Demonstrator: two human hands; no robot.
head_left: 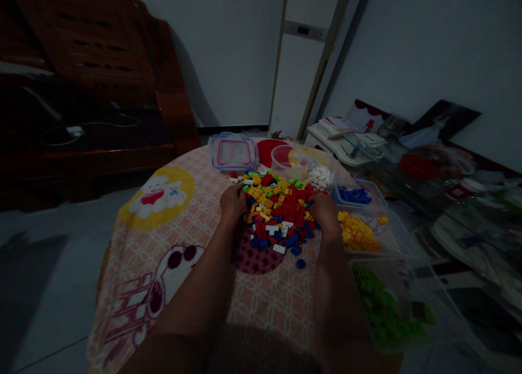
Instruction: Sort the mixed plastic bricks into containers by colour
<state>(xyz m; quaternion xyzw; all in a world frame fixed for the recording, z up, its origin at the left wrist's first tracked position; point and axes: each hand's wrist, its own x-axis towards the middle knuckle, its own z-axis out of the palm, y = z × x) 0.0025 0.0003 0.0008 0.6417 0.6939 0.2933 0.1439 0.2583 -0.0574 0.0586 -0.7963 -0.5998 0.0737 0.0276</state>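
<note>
A mixed heap of toy building bricks [281,205] in red, yellow, blue, white and green lies on the round table's patterned cloth [269,303]. My left hand [233,203] rests against the heap's left side, its fingers loosely bent and apart. On the opposite side, my right hand [325,208] touches the edge near the red bricks, also with loosely bent fingers. No brick shows clearly in either hand; the fingertips are dark and partly hidden. A round blue piece [300,263] and a white brick [279,249] lie at the near edge.
Along the right stand clear boxes with green bricks [387,309], yellow bricks [356,231] and blue bricks [353,194]. White pieces [320,175] sit behind the heap, beside a clear round tub [285,159]. A blue-rimmed lid [233,152] lies at the back left. A cluttered glass table [379,156] stands right.
</note>
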